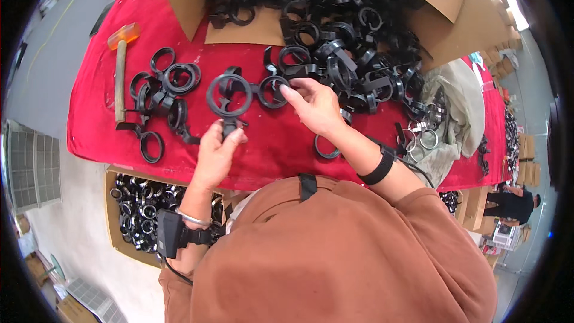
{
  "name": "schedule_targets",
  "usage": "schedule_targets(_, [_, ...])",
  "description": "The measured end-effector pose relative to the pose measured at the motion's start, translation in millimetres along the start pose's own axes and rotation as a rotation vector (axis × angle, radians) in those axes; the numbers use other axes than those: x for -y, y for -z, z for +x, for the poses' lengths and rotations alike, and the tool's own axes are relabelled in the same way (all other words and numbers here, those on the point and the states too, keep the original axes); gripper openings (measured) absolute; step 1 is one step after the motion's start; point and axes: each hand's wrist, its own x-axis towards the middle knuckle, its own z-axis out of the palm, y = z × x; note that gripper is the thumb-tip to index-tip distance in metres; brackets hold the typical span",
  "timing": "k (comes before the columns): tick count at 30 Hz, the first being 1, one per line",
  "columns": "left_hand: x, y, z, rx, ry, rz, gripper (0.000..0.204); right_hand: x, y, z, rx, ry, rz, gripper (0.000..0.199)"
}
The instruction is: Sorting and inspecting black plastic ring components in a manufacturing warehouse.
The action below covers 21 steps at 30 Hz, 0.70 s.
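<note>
My left hand (216, 151) is closed around the short stem of a black ring clamp (211, 94), whose round loop stands up above my fingers. Just right of it, the thumb and fingers of my right hand (318, 105) pinch the edge of a second black ring-shaped clamp (263, 97). Both are over the red cloth (239, 161) on the table. A loose cluster of similar black clamps (179, 78) lies to the left. Beyond my right hand, a big heap of black clamps (341, 30) spills out of an open cardboard box (454, 24).
A hammer (120, 75) with a wooden handle and orange head lies at the table's left. Silver rings (428, 139) sit on a greyish cloth (457, 113) at the right. Below the front edge stands a carton (111, 203) of rings. Far right, another person (511, 204) is in the background.
</note>
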Motion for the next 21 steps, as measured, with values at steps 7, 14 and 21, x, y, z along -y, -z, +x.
schedule_targets(7, [-18,77,14,-0.396,-0.295,1.054,0.041,-48,-35,25,0.197,-0.418,0.038,0.034])
schedule_targets(14, [-27,103,-11,-1.041,-0.432,1.515,0.082,-24,5,15,0.093,-0.281,0.184,0.022])
schedule_targets(21, [17,153,-1,-0.671,-0.241,0.861,0.076,0,-13,-4,0.091,0.622,-0.188,0.029])
